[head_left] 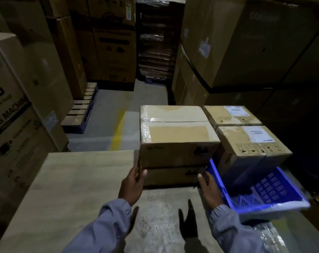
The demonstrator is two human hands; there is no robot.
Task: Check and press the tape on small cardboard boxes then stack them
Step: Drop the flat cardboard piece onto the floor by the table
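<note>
1. Stack. We see two small boxes stacked in the middle of the view. The top box [177,143] sits squarely on the lower box [170,177], with their front faces nearly flush. We cannot tell what the lower box rests on.

2. Tape. Clear tape [145,131] covers the left end of the top box lid and runs along the centre seam between the flaps. It looks glossy and wrinkled at the left edge.

3. Hands. Both hands are well apart, one at each front corner of the lower box.
- The left hand [133,183] pinches the left front corner, with the thumb on the front face and the fingers round the side.
- The right hand [209,187] touches the right front corner. We cannot tell whether it grips or only rests there.
- Both sleeves [107,227] are grey-blue.

4. Surroundings.
- A blue pallet [261,192] lies just right of the stack and carries two labelled boxes, one near [246,143] and one behind it [226,115].
- A flat pale board [69,189] lies left of the stack, touching or almost touching it.
- A yellow line [118,132] marks the floor [107,106] beyond the board.
- Tall cartons [228,42] stand on both sides and at the back of the aisle.
</note>
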